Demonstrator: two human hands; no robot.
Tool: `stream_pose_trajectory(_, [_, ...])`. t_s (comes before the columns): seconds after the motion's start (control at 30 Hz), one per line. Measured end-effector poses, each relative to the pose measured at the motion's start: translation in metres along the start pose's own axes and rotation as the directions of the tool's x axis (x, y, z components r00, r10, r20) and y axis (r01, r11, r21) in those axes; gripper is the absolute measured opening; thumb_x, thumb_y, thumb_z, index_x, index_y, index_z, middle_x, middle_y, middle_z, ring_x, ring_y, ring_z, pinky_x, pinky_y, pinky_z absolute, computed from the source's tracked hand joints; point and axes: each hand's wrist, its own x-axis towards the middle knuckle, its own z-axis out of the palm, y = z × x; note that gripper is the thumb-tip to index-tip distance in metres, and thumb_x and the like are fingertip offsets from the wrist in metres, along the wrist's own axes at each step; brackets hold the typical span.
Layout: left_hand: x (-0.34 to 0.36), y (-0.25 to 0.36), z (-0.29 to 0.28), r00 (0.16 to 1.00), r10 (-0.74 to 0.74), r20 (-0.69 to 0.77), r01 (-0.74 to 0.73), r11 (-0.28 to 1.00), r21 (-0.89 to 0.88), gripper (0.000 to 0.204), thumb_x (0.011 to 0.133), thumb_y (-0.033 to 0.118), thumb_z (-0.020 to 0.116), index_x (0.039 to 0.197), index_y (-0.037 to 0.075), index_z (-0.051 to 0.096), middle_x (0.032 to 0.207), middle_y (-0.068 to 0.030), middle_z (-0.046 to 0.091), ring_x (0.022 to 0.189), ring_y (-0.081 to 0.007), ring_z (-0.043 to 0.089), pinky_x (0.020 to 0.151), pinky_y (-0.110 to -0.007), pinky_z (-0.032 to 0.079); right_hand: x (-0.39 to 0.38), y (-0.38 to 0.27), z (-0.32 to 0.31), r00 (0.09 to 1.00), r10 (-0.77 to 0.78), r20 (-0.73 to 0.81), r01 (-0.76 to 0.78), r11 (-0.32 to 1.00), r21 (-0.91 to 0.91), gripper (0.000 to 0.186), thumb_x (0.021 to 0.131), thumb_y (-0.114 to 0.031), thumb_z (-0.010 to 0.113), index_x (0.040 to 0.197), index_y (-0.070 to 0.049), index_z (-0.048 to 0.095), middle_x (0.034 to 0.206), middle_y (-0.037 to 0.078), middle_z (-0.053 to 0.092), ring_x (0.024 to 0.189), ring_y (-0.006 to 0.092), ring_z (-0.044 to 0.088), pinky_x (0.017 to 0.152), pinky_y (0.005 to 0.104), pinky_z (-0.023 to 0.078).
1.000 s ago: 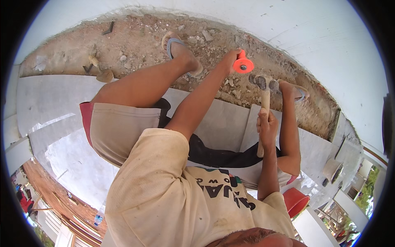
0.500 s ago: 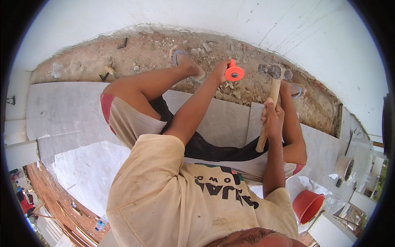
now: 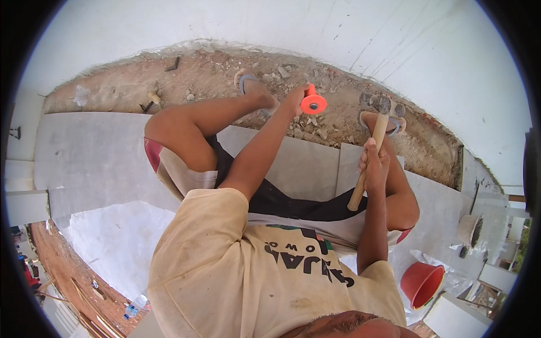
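My left hand (image 3: 297, 98) is closed round an orange tool (image 3: 313, 104) with a round guard and a metal end, held out over rubble near my left sandalled foot (image 3: 251, 86). My right hand (image 3: 373, 166) grips the pale wooden handle of a hammer (image 3: 381, 127); its metal head (image 3: 381, 103), slightly blurred, is raised beside the orange tool, above my right foot (image 3: 369, 121). I sit cross-legged on large grey tiles (image 3: 307, 166), along the edge of a broken strip of dirt (image 3: 417, 141).
A white wall (image 3: 270, 25) runs beyond the dirt strip. A small tool (image 3: 153, 98) and a dark angled piece (image 3: 172, 65) lie at the left. A red bucket (image 3: 420, 284) and round container (image 3: 469, 231) are at my right. A plastic bottle (image 3: 132, 308) lies behind me at the left.
My left hand with the orange tool has moved a little left and down in view. The hammer has shifted right and tilted. The whole view has shifted slightly.
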Motion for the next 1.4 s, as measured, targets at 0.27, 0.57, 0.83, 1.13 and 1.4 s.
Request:
stream_pose_trajectory(0.27, [0.021,-0.003,0.008,0.994,-0.088,0.070,0.083,0.994,0.072,0.026,0.094,0.024,0.044,0.103,0.000,0.046,0.087,-0.0157,0.058,0.075,-0.0245,0.060,0.068,-0.039,0.053,0.011,0.012,0.011,0.999,0.032,-0.012,-0.034,0.993,-0.113,0.030,0.092,-0.033,0.052,0.077,-0.007,0.047,0.053,-0.004,0.041,0.041,0.0044,0.038,0.038,0.0197,0.031])
stream_pose_trajectory(0.57, [0.082,-0.004,0.005,0.980,-0.183,0.083,0.171,0.976,0.134,0.030,0.095,0.027,0.042,0.108,0.000,0.045,0.092,-0.0171,0.060,0.079,-0.0246,0.061,0.070,-0.040,0.053,0.046,0.021,0.011,0.997,0.059,0.044,-0.045,0.965,-0.260,0.035,0.092,-0.037,0.051,0.081,-0.004,0.052,0.055,-0.003,0.042,0.043,0.0039,0.038,0.039,0.0197,0.030])
stream_pose_trajectory(0.83, [0.121,0.002,-0.009,0.973,-0.202,0.111,0.195,0.978,0.071,0.032,0.095,0.029,0.044,0.109,0.000,0.045,0.088,-0.0145,0.060,0.077,-0.0235,0.061,0.068,-0.040,0.052,0.086,-0.012,0.019,0.970,-0.156,0.189,0.244,0.560,-0.792,0.034,0.087,-0.035,0.058,0.085,0.000,0.056,0.059,0.010,0.051,0.056,0.0201,0.054,0.054,0.0336,0.041])
stream_pose_trajectory(1.13, [0.124,-0.004,-0.020,0.959,-0.175,0.223,0.173,0.985,0.027,0.030,0.093,0.030,0.048,0.105,0.002,0.047,0.084,-0.0112,0.060,0.072,-0.0220,0.060,0.067,-0.037,0.051,0.110,-0.022,0.031,0.783,-0.145,0.605,0.622,0.163,-0.766,0.036,0.077,-0.035,0.067,0.093,-0.004,0.056,0.075,0.013,0.059,0.069,0.0290,0.061,0.062,0.0384,0.048])
stream_pose_trajectory(1.4, [0.123,-0.006,-0.024,0.959,-0.175,0.221,0.170,0.985,0.042,0.029,0.093,0.030,0.048,0.103,0.002,0.048,0.083,-0.0100,0.059,0.070,-0.0213,0.060,0.066,-0.036,0.051,0.127,-0.004,0.044,0.269,0.235,0.934,0.959,0.019,-0.281,0.039,0.078,-0.035,0.063,0.099,-0.004,0.053,0.080,0.010,0.058,0.075,0.0260,0.061,0.063,0.0360,0.049])
